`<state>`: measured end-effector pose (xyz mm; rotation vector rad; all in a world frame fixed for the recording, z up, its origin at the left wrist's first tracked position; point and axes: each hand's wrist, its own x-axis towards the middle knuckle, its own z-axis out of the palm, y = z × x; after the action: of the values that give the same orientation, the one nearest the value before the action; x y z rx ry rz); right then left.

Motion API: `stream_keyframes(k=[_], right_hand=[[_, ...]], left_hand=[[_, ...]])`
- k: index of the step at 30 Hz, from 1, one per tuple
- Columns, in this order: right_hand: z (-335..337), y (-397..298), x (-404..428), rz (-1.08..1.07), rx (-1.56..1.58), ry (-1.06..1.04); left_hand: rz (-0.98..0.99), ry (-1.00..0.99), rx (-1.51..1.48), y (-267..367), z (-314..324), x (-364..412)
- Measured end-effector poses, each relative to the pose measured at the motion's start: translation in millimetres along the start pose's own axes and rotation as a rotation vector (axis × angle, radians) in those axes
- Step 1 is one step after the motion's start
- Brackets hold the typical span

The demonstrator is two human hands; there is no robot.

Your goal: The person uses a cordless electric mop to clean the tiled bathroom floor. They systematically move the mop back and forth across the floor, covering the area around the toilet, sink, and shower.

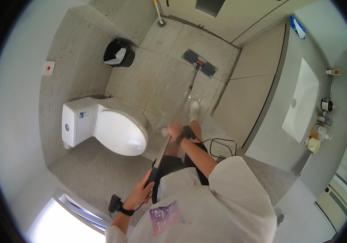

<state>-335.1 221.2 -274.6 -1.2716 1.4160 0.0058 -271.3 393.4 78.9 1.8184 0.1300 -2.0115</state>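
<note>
A long-handled flat mop runs from my body out across the bathroom floor. Its dark mop head (199, 63) lies on pale stone-look tiles (161, 82) that have wet, shiny spots. My left hand (143, 188) is closed around the black grip at the near end of the metal pole (163, 148). Further up the same pole, my right hand (175, 129) is wrapped around it, slightly blurred. Both wrists carry black straps with small devices. My white shoe (194, 110) stands to the right of the pole; the other shoe is partly hidden behind my right hand.
A white toilet (121, 132) stands left, with a black waste bin (128, 57) beyond it. A brush-like tool (161, 22) leans by the door (185, 9). Right is a vanity cabinet (246, 100) with a sink (304, 106) and bottles. A black cable (211, 147) lies near my feet.
</note>
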Motion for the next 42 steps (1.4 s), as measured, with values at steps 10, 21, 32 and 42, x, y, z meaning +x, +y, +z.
stream_keyframes(k=[10,21,32,42], right_hand=[[-185,-50,202,0.144,-0.302,0.102],[-50,37,40,0.04,-0.091,0.216],[21,48,-81,0.258,0.267,-0.163],[-138,33,178,0.033,-0.52,0.053]], left_hand=[[0.13,-0.206,-0.152,147,91,153],[0.117,-0.035,0.088,7,19,51],[-0.072,0.07,0.153,-38,-19,-44],[0.124,-0.077,0.055,97,73,129]])
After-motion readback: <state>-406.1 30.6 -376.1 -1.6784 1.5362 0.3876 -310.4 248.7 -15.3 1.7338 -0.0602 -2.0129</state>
